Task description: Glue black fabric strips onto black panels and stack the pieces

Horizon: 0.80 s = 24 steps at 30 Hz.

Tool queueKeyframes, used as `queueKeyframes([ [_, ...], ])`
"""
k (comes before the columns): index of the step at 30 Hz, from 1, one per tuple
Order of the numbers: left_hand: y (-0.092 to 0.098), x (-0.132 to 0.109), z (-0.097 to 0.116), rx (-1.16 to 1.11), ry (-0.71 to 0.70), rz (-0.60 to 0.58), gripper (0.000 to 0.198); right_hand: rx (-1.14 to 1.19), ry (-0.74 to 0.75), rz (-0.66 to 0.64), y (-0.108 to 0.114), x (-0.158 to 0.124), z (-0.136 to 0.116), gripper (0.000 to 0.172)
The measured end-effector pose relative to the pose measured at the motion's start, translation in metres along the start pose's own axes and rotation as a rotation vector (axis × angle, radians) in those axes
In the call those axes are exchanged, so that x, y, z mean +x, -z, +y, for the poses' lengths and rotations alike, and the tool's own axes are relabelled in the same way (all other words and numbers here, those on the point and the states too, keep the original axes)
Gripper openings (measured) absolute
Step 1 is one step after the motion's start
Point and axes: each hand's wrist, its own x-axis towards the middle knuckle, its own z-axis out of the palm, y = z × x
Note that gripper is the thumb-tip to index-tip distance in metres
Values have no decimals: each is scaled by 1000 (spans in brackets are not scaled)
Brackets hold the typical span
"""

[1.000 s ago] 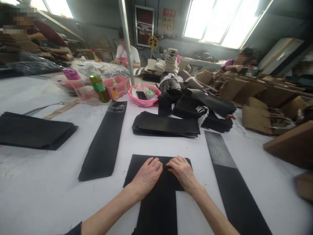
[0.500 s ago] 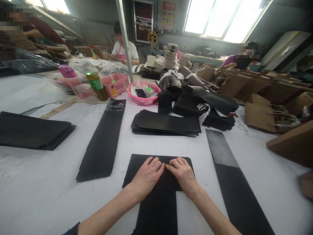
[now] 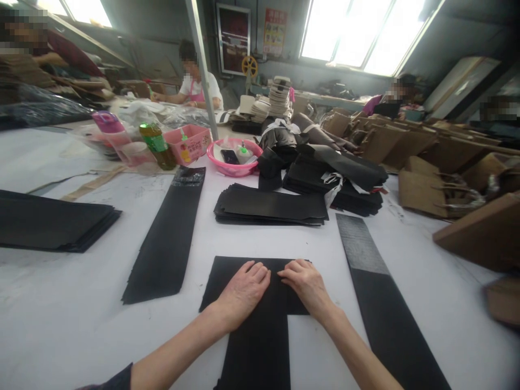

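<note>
A long black strip (image 3: 260, 346) runs up the table in front of me and overlaps a wider black sheet (image 3: 217, 279) lying crosswise, making a T shape. My left hand (image 3: 246, 287) rests on the overlap, its thumb and fingers closed at the strip's far end. Opposite it, my right hand (image 3: 304, 281) is closed in a pinch near the strip's far right corner. Dark on dark hides what the right fingertips hold. A small gap separates the two hands.
Black strip stacks lie at left (image 3: 162, 244), far left (image 3: 52, 222) and centre (image 3: 270, 203). A strip with a greyish end (image 3: 361, 246) is on the right. Beyond are a pink basin (image 3: 233, 168), a bottle (image 3: 156, 143), brown paper bags (image 3: 422, 184) and co-workers.
My right hand has shifted slightly right, away from my left hand, widening the gap between the fingertips. The left hand stays on the strip. The whole view has shifted slightly.
</note>
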Motion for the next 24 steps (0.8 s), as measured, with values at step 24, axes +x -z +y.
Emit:
queueKeyframes([
  [24, 4, 10, 7, 51, -49, -38, 43, 44, -53, 52, -3, -11, 6, 26],
])
